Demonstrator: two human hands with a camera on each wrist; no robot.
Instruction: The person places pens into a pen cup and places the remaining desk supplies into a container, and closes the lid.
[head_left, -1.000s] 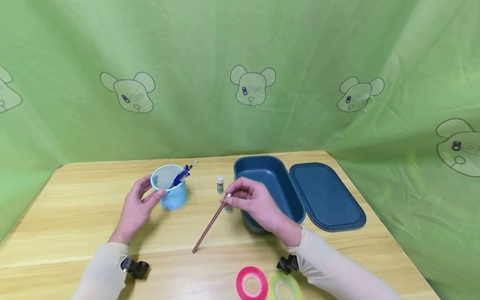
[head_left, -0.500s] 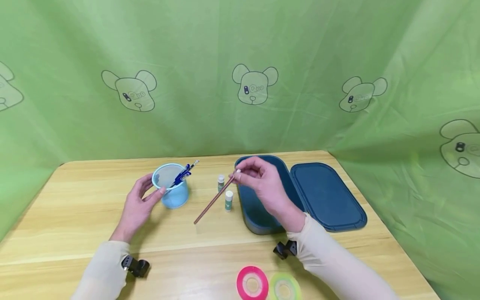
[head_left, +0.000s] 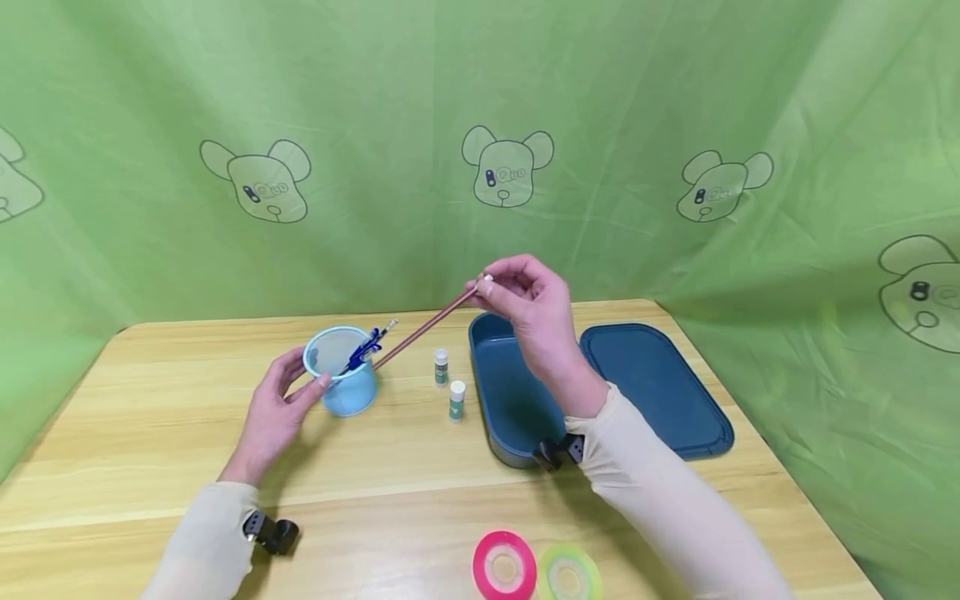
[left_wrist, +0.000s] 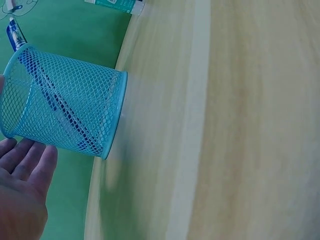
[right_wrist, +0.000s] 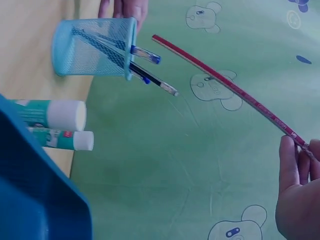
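The wooden table (head_left: 150,400) is carrying everything, with the dark blue tub (head_left: 504,367) sitting right of centre and its flat lid (head_left: 645,375) lying just beside it. The right hand (head_left: 536,312) is now hanging higher than a second ago, pinching the pale end of the red pencil between thumb and fingers, while the left hand (head_left: 281,404) is holding the light blue mesh cup (head_left: 350,396), thumb at the rim, in the same place. Two tape rolls (head_left: 484,567) are lying nearest the person, and two glue sticks (head_left: 441,368) are standing between cup and tub. The red pencil (head_left: 427,327) is slanting down leftward, its far end having swung from over the table to just outside the cup's mouth, apart from the rim, so it is apparently nearing the blue pens (head_left: 365,350) leaning inside.
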